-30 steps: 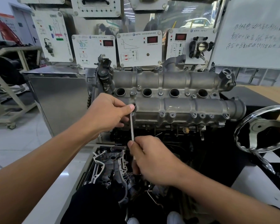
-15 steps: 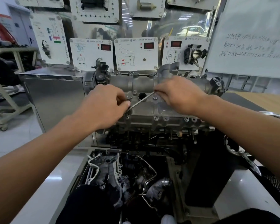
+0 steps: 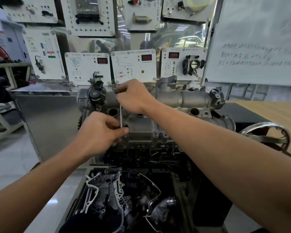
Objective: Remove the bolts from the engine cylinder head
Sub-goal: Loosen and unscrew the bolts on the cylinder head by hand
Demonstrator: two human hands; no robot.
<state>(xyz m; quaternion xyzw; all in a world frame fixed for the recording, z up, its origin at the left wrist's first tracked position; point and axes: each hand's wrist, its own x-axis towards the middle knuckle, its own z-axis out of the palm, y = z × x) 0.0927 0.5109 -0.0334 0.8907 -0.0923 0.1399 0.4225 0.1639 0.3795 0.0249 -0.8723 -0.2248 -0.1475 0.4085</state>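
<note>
Right hand (image 3: 134, 97): fingers curled round upper end of thin metal rod (image 3: 121, 115). Left hand (image 3: 101, 132): fingertips pinching rod's lower end. Cylinder head (image 3: 188, 98) beneath both hands; bolts (image 3: 155, 135) just right of left fingers.

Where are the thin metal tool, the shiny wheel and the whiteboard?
thin metal tool (image 3: 121, 116): head view, middle of its bare shaft.
shiny wheel (image 3: 263, 124): head view, top of its rim.
whiteboard (image 3: 259, 31): head view, blank upper part.
</note>
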